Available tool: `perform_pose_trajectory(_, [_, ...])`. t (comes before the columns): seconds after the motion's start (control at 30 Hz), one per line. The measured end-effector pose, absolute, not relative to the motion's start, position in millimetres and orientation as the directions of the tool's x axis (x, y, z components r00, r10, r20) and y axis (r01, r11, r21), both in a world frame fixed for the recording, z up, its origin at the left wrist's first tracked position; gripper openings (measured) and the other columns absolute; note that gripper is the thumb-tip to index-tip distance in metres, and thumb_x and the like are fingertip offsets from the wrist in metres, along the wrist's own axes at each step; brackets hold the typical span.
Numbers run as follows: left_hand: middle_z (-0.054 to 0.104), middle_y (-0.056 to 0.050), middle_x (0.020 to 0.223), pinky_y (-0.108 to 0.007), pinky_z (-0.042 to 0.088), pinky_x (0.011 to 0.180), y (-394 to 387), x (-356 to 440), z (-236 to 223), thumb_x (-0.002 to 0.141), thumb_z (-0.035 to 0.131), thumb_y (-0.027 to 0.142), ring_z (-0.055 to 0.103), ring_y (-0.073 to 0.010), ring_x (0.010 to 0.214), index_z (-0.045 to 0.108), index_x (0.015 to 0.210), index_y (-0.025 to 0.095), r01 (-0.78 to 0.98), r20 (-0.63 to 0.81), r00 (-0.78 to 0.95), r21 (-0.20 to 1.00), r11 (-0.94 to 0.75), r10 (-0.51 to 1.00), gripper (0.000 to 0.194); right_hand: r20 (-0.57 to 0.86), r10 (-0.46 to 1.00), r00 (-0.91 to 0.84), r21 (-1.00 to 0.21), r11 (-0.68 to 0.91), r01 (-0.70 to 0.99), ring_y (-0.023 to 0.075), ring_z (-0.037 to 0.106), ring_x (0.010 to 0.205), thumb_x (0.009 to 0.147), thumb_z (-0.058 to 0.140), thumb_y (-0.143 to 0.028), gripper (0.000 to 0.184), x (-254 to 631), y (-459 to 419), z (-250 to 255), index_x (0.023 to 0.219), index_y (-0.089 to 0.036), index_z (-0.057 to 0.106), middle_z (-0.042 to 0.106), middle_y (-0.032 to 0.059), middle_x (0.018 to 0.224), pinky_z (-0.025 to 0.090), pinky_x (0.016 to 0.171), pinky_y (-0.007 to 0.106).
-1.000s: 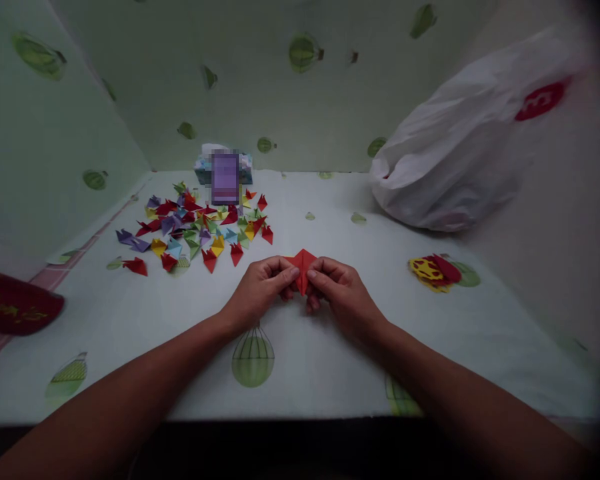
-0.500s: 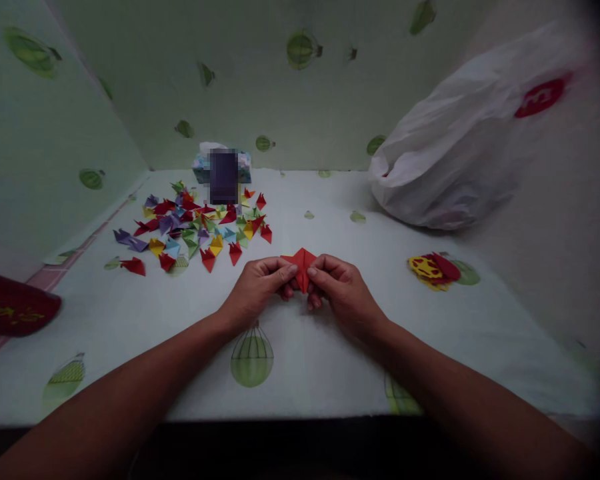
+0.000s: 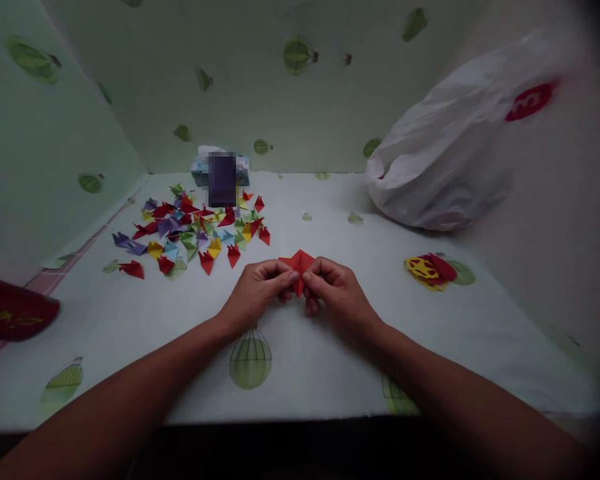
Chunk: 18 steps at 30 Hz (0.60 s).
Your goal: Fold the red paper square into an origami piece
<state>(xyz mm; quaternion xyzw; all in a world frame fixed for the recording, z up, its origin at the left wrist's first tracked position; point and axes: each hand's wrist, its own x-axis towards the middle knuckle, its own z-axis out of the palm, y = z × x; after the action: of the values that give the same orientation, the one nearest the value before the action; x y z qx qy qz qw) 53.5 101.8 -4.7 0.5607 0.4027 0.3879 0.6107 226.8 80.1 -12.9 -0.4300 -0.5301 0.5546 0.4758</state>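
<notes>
A folded piece of red paper (image 3: 299,263) is held between both my hands just above the table's middle. My left hand (image 3: 257,293) pinches its left side with fingers curled. The fingers of my right hand (image 3: 336,295) are closed on its right side, thumb and forefinger meeting near the paper's lower point. Only the paper's upper peak shows above my fingers.
A heap of several small folded paper pieces (image 3: 195,230) in red, yellow, purple, green lies at the left back. A white plastic bag (image 3: 445,160) sits at the right back. Red and yellow paper (image 3: 430,270) lies at the right. A red item (image 3: 10,313) is at the left edge.
Both hands have kept their pinch on the red paper, with fingers shifting slightly along its fold. The view has drifted a little.
</notes>
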Motion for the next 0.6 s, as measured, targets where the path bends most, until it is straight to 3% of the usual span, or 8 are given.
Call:
perform_pose_trajectory(0.13, [0.059, 0.002, 0.061, -0.024, 0.039, 0.059, 102.8, 53.5, 0.0, 0.08, 0.073, 0.039, 0.05, -0.0097, 0.057, 0.065, 0.07, 0.015, 0.014, -0.074, 0.405, 0.997, 0.075, 0.911, 0.027, 0.013, 0.974, -0.226, -0.999, 0.004, -0.041, 0.0086, 0.052, 0.042, 0.087, 0.066, -0.033, 0.026, 229.9, 81.4, -9.3, 0.07, -0.02, 0.052, 0.057, -0.006, 0.054, 0.042, 0.046, 0.023])
perform_pose_trajectory(0.3, [0.058, 0.002, 0.06, -0.023, 0.036, 0.057, 102.9, 53.1, 1.9, 0.078, 0.072, 0.039, 0.048, -0.0091, 0.055, 0.062, 0.068, 0.016, 0.036, -0.115, 0.472, 0.993, 0.111, 0.874, 0.028, 0.016, 0.957, -0.289, -0.999, 0.002, -0.049, 0.0096, 0.055, 0.047, 0.088, 0.068, -0.042, 0.03, 233.8, 83.9, -9.1, 0.074, -0.019, 0.056, 0.061, -0.0035, 0.06, 0.043, 0.049, 0.024])
perform_pose_trajectory(0.47, [0.058, 0.002, 0.059, -0.022, 0.03, 0.052, 103.1, 52.6, -1.0, 0.076, 0.073, 0.039, 0.045, -0.0084, 0.052, 0.063, 0.07, 0.016, 0.066, -0.192, 0.567, 0.98, 0.188, 0.801, 0.026, -0.035, 0.954, -0.298, -0.994, -0.064, -0.087, 0.0092, 0.052, 0.042, 0.084, 0.075, -0.043, 0.035, 232.9, 83.3, -11.9, 0.067, -0.019, 0.055, 0.059, -0.0037, 0.051, 0.039, 0.044, 0.022])
perform_pose_trajectory(0.6, [0.056, 0.003, 0.058, -0.023, 0.032, 0.054, 103.5, 52.7, 0.4, 0.074, 0.074, 0.037, 0.045, -0.0088, 0.053, 0.06, 0.065, 0.017, 0.03, -0.168, 0.562, 0.983, 0.183, 0.81, 0.027, -0.056, 0.958, -0.28, -0.989, -0.091, -0.115, 0.0086, 0.049, 0.037, 0.089, 0.067, -0.052, 0.044, 231.7, 83.0, -11.7, 0.063, -0.019, 0.056, 0.056, -0.0043, 0.048, 0.038, 0.04, 0.022])
